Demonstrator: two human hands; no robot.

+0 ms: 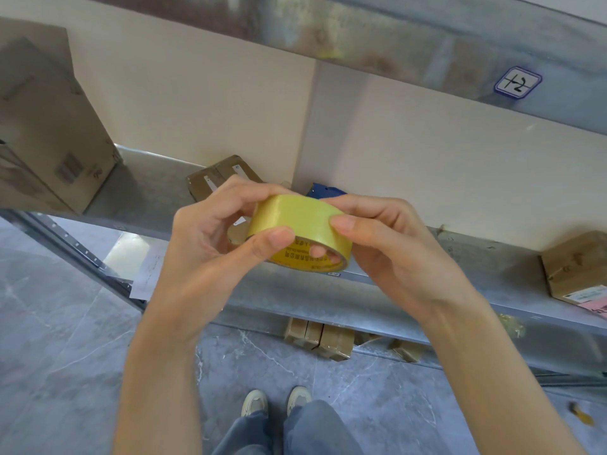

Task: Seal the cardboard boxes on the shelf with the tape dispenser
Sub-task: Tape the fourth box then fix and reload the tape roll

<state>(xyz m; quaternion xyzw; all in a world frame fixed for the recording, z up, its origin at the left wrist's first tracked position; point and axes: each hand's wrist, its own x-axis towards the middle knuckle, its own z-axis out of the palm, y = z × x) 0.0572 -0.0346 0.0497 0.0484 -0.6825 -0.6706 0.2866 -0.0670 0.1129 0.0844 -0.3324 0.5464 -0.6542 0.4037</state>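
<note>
Tape roll [297, 224] gripped between left hand [210, 238] and right hand [391, 244]; recommend finding the loose end by thumbnail before approaching any box [216, 180].

Metal shelf [147, 192] with cardboard boxes [210, 182]

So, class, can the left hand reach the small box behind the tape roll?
Probably: nothing lies between the left hand and the small box, but it first must release the tape roll.

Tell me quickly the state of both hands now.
Left hand: closed, gripping the round yellow roll of tape.
Right hand: closed, gripping the same roll.
</note>
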